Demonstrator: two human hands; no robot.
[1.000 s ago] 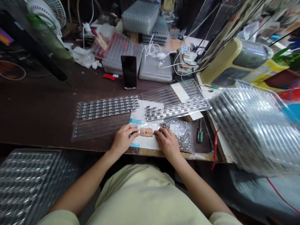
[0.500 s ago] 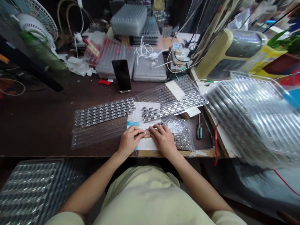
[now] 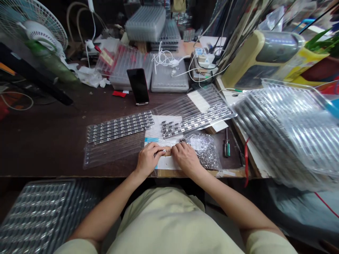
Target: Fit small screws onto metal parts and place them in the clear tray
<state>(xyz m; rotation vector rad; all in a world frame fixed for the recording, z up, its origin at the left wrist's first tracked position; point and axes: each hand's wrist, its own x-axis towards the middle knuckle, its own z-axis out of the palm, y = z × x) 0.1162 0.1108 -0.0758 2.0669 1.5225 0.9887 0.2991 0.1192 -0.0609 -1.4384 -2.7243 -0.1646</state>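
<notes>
My left hand (image 3: 148, 157) is closed in a pinch on a small shiny metal part (image 3: 164, 150), held over a brownish block (image 3: 168, 151) at the front of the table. Right beside it, my right hand (image 3: 186, 158) has its fingers curled down at the block's other end; whatever lies under those fingertips is hidden. Under both hands is a white sheet (image 3: 167, 163). A clear bag of small metal parts (image 3: 209, 153) touches the right hand's far side. Beyond the hands, a clear ribbed tray (image 3: 113, 151) and a second tray (image 3: 182, 106) carry rows of dark and silver pieces.
A phone (image 3: 138, 86) stands upright behind the trays. To the right lie a green-handled screwdriver (image 3: 227, 148) and a tall stack of clear trays (image 3: 288, 130). More filled trays (image 3: 37, 215) sit low at left. White cables (image 3: 169, 63) and a fan (image 3: 39, 31) are at the back.
My right hand has drawn slightly to the right, and its fingers are more curled. The left hand keeps its pinch on the small metal part. The view has shifted a little.
</notes>
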